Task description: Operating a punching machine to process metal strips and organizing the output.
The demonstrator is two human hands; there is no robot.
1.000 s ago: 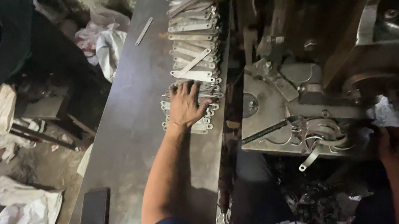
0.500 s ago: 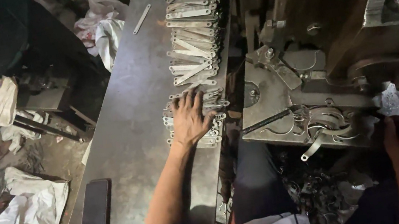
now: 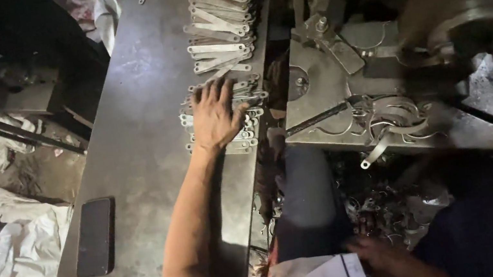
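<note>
Left hand (image 3: 217, 113): lies palm-down, fingers spread, clamped on nothing, on flat metal strips (image 3: 214, 29).
Strips: rowed along the steel table (image 3: 136, 142), right edge.
Right hand (image 3: 385, 261): low, grip unclear.
Phone (image 3: 94, 236): near table's front-left corner.

A black phone (image 3: 94, 237) on the metal table (image 3: 138, 154) — white sacks (image 3: 15, 270) beside it.

Right hand (image 3: 387, 262) — dim, blurred, edge-cut
</note>
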